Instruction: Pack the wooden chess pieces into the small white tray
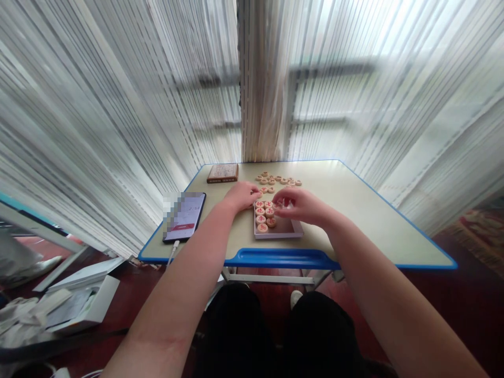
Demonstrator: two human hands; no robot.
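A shallow white box (287, 227) lies near the table's front edge, with several round wooden pieces (262, 228) bearing red characters in two columns at its left side. My left hand (243, 196) is at the box's far left corner, fingers bent together near a loose piece; what they hold, if anything, is hidden. Over the box's right part is my right hand (297, 203), its fingers curled beside the second column, their grip too small to make out. Behind both hands, more loose wooden pieces (271, 178) lie scattered on the table.
The pale table (366, 226) has a blue rim and a blue front tray (281, 257). A brown patterned box (222, 173) sits at the back left. A phone (187, 216) with a white cable lies at the left edge. Striped curtains hang behind.
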